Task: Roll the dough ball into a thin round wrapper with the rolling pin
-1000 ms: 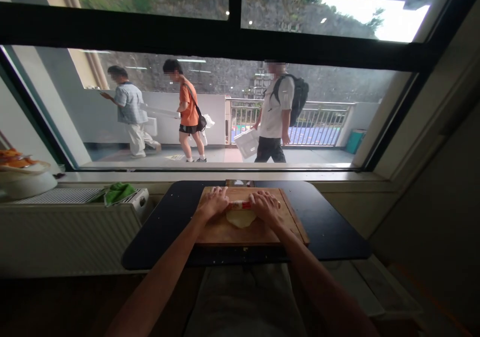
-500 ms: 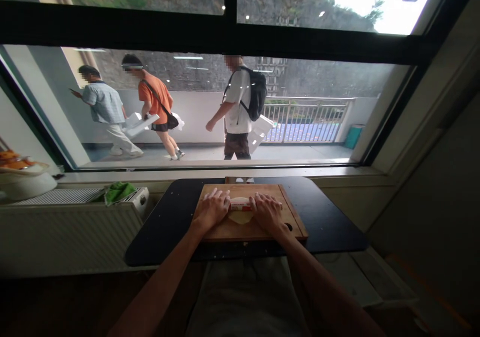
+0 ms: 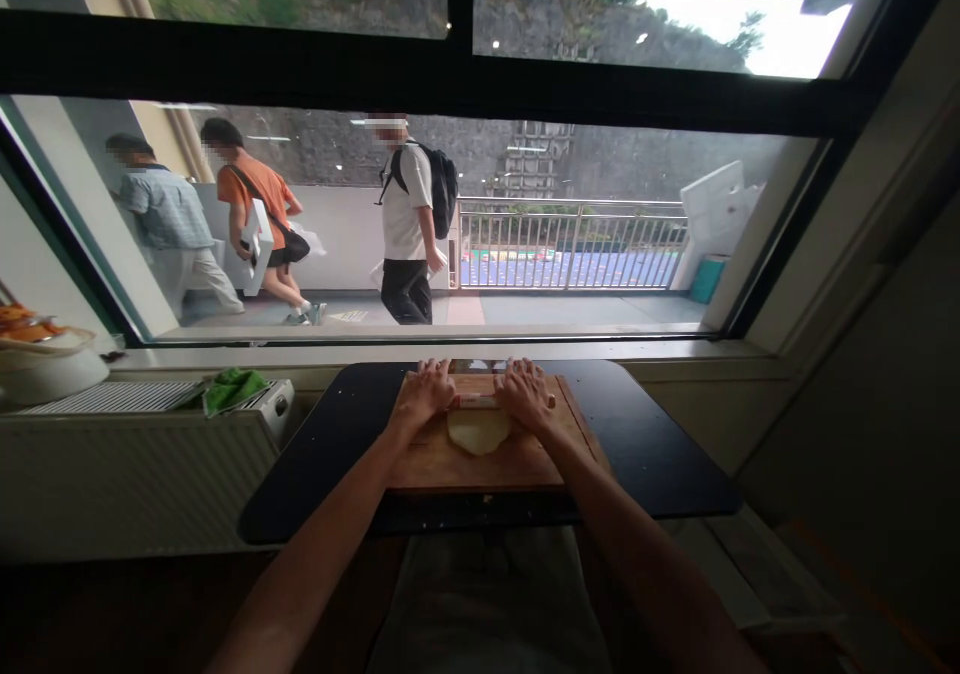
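A flat round of pale dough (image 3: pixel 478 431) lies on a wooden cutting board (image 3: pixel 450 469). The board rests on a small black table (image 3: pixel 660 464) under the window. A rolling pin (image 3: pixel 474 401) lies across the far part of the board, just beyond the dough. My left hand (image 3: pixel 425 392) presses on its left end with the fingers stretched flat. My right hand (image 3: pixel 525 392) presses on its right end the same way. Most of the pin is hidden under my hands.
A white radiator (image 3: pixel 135 454) stands to the left, with a green cloth (image 3: pixel 232 389) and a white bowl (image 3: pixel 45 369) on top. The window sill runs behind the table. Three people (image 3: pixel 405 224) walk past outside the glass. A wall closes the right side.
Both hands have pushed the rolling pin away from me to the far end of the board, uncovering the dough. The people outside have walked to the left.
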Available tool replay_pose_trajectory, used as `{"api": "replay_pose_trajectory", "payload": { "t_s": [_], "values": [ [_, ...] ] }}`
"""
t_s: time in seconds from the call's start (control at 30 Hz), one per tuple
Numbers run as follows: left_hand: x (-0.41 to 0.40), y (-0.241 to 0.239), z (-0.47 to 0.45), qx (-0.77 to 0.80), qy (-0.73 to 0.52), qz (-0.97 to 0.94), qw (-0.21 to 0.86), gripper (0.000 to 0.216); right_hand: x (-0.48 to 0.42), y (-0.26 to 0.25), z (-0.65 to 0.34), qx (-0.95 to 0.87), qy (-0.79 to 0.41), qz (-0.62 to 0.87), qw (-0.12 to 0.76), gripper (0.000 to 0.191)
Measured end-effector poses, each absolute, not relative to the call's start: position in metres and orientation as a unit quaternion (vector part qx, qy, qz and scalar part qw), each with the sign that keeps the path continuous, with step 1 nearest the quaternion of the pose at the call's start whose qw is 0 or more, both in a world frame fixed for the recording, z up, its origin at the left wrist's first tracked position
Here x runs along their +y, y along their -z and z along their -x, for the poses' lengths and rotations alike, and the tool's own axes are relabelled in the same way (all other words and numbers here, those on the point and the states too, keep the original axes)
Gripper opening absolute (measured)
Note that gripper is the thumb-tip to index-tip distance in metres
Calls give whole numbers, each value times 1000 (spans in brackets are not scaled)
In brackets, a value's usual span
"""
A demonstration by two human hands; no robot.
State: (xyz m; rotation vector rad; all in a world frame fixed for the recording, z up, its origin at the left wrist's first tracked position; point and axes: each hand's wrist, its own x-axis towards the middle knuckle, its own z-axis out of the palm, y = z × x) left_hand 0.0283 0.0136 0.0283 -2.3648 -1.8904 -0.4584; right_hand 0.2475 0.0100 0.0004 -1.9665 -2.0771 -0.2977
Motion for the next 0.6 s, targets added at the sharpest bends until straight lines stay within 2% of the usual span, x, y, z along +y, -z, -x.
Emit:
{"api": "replay_pose_trajectory", "payload": {
  "t_s": [0.1,0.27,0.43,0.6],
  "values": [
    [21,-29,-30,-613,152,774,40,46,26,4,-248,-698,103,694,142,60],
    [16,-28,-26,-581,117,805,13,31,22,26,-258,-745,157,621,188,57],
    [-5,-27,-22,-596,129,792,-22,31,-16,28,-258,-759,229,571,213,40],
    [-32,-34,-18,-579,136,803,-31,30,-54,6,-259,-805,212,531,161,32]
  ]
}}
